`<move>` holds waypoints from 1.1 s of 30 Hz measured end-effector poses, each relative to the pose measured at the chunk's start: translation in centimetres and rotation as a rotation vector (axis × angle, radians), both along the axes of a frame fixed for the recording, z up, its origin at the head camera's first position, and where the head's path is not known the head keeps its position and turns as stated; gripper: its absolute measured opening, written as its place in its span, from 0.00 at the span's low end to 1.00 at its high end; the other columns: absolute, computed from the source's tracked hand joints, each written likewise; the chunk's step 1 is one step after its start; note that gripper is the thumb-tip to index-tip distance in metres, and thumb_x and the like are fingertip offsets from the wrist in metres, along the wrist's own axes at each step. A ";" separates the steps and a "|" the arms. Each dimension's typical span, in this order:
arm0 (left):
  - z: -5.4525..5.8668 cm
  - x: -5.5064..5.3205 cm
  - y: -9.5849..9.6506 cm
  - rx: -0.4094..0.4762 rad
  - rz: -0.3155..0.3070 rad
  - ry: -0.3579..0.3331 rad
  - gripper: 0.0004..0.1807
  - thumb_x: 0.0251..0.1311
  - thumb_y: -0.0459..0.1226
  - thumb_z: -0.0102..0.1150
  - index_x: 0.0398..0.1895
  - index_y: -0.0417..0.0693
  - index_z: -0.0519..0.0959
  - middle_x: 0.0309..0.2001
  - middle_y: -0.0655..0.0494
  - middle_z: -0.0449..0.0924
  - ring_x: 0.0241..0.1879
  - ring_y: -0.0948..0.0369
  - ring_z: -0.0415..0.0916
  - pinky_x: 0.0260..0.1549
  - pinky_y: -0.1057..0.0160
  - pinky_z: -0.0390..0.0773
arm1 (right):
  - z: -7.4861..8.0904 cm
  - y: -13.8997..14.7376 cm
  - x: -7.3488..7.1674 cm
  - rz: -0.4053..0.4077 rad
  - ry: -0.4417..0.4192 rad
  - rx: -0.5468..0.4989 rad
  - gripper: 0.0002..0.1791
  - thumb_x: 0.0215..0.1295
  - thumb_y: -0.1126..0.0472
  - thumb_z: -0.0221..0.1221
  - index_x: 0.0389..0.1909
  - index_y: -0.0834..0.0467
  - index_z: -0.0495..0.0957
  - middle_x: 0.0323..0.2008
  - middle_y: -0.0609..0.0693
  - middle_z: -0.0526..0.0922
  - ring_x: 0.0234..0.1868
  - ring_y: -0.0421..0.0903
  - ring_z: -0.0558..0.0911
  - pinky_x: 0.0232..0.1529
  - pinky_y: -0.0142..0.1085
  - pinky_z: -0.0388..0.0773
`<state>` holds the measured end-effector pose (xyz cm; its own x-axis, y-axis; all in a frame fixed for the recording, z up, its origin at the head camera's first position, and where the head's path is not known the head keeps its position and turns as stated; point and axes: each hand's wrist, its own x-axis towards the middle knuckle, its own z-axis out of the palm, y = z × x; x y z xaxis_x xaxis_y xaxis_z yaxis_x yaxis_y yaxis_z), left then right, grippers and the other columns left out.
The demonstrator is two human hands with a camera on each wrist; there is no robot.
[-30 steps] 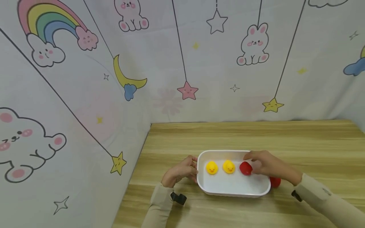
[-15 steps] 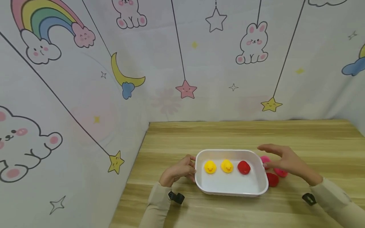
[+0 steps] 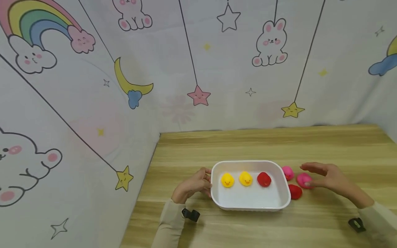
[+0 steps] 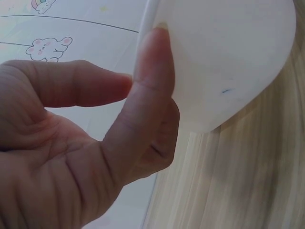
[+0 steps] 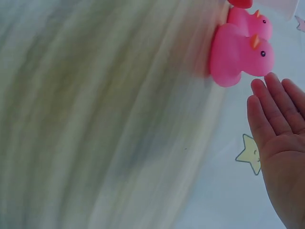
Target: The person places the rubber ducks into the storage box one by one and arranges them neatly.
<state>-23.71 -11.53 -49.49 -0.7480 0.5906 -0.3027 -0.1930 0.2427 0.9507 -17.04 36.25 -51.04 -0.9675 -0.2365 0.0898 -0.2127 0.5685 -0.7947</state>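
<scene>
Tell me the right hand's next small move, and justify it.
Probably bring the thumb and fingers of the right hand together on the outer pink duck. They are spread right by it, not pinching it, and it lies outside the white tray, where yellow ducks and a red toy already sit.
</scene>
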 end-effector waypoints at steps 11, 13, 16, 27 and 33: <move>0.3 -0.4 -0.1 0.015 0.002 -0.022 0.30 0.58 0.18 0.49 0.64 0.23 0.53 0.45 0.35 0.67 0.30 0.53 0.76 0.26 0.62 0.89 | -1.3 0.7 0.0 -0.011 -0.016 0.023 0.34 0.52 0.64 0.76 0.59 0.71 0.76 0.53 0.65 0.83 0.51 0.22 0.75 0.48 0.19 0.77; 0.4 -0.4 -0.2 0.012 -0.006 -0.019 0.30 0.58 0.19 0.49 0.64 0.24 0.52 0.45 0.35 0.67 0.30 0.53 0.76 0.27 0.61 0.89 | -1.5 0.6 0.0 -0.006 0.003 0.027 0.34 0.50 0.64 0.76 0.58 0.72 0.77 0.52 0.65 0.83 0.51 0.22 0.75 0.48 0.18 0.76; 0.3 -0.5 -0.3 0.005 -0.012 -0.014 0.30 0.59 0.18 0.49 0.64 0.24 0.52 0.45 0.34 0.67 0.29 0.54 0.76 0.28 0.59 0.90 | -1.6 0.6 -0.1 -0.005 0.027 0.074 0.34 0.48 0.63 0.78 0.57 0.71 0.77 0.51 0.64 0.83 0.50 0.22 0.74 0.48 0.18 0.76; 0.2 -0.2 -0.2 0.010 -0.009 -0.011 0.30 0.59 0.19 0.48 0.64 0.23 0.52 0.45 0.35 0.68 0.29 0.53 0.76 0.26 0.62 0.89 | -2.4 0.1 -0.7 0.032 0.173 0.241 0.29 0.43 0.61 0.79 0.49 0.64 0.83 0.44 0.55 0.87 0.46 0.34 0.81 0.45 0.25 0.81; 0.0 0.0 -0.1 0.007 -0.002 -0.011 0.30 0.58 0.19 0.49 0.64 0.23 0.53 0.45 0.35 0.68 0.30 0.53 0.76 0.26 0.61 0.89 | -3.1 0.1 -0.7 0.080 0.228 0.161 0.28 0.42 0.67 0.78 0.48 0.68 0.82 0.41 0.55 0.86 0.44 0.28 0.80 0.44 0.18 0.78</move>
